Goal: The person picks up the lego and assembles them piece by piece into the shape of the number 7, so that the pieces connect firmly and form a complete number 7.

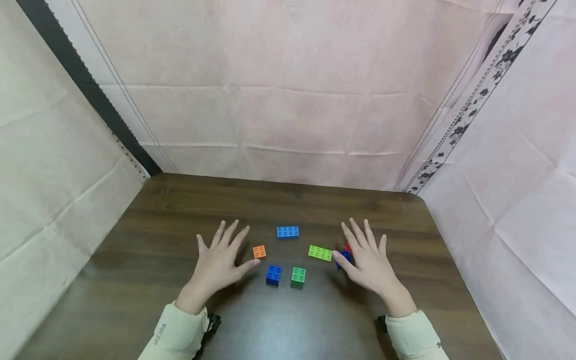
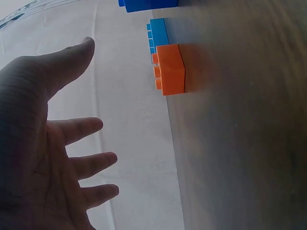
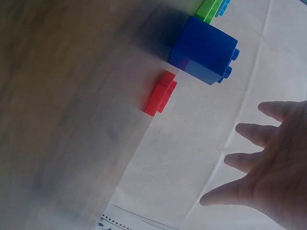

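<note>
My left hand (image 1: 219, 265) hovers over the table with fingers spread, just left of an orange brick (image 1: 259, 251). Fingers apart as well, my right hand (image 1: 370, 262) is above a dark blue brick (image 1: 344, 259) and a red brick (image 1: 348, 248), partly covering both in the head view. A lime green brick (image 1: 320, 253) lies by the right thumb tip. Between the hands are another dark blue brick (image 1: 273, 275), a green brick (image 1: 298, 276) and, farther back, a light blue brick (image 1: 287, 232). In both wrist views the palms hold nothing.
The bricks lie on a dark wooden table (image 1: 180, 210) with rounded far corners. White cloth (image 1: 288, 100) hangs behind it and along both sides. A floral border strip (image 1: 468, 115) runs down the right cloth. Black wrist straps (image 1: 212, 325) show at the pale sleeves.
</note>
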`<state>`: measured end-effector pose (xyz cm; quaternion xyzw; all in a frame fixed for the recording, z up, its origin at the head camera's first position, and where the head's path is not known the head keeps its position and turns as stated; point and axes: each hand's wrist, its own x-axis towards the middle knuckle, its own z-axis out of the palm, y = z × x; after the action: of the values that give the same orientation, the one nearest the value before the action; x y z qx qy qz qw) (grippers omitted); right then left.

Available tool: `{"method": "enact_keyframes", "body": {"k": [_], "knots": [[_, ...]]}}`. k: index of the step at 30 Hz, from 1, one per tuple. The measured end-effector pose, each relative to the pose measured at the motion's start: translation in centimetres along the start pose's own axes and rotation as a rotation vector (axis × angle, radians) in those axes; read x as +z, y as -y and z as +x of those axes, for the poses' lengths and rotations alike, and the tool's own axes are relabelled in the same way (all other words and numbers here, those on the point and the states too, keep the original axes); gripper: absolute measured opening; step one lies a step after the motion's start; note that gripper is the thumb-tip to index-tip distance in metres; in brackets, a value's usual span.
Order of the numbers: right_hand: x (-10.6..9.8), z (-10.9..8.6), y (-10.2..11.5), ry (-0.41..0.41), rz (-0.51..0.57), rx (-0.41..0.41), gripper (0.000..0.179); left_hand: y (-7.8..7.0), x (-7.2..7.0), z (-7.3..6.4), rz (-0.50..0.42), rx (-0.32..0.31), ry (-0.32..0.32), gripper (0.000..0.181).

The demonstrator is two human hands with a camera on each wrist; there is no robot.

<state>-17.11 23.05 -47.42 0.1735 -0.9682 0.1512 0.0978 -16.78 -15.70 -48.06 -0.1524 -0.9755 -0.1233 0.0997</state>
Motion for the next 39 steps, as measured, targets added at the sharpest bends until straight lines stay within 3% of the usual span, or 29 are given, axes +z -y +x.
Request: {"method": "enact_keyframes", "body": {"k": [14,29,39], "knots": [[0.07,-0.22,0.2,-0.016,-0.004,-0.006,0.08,0.02,0.21,-0.14,-0.005,0.008,-0.032,0.09],[0.15,-0.54,0.29,-0.009,-0.002,0.0,0.08,-0.21,0.23,-0.45,0.004,0.004,-0.015,0.089],[0.01,-0.2,0.1,-0.008,0.025,-0.023,0.081,-0.21,0.24,-0.3,-0.037,0.031,-0.022,0.085]]}}
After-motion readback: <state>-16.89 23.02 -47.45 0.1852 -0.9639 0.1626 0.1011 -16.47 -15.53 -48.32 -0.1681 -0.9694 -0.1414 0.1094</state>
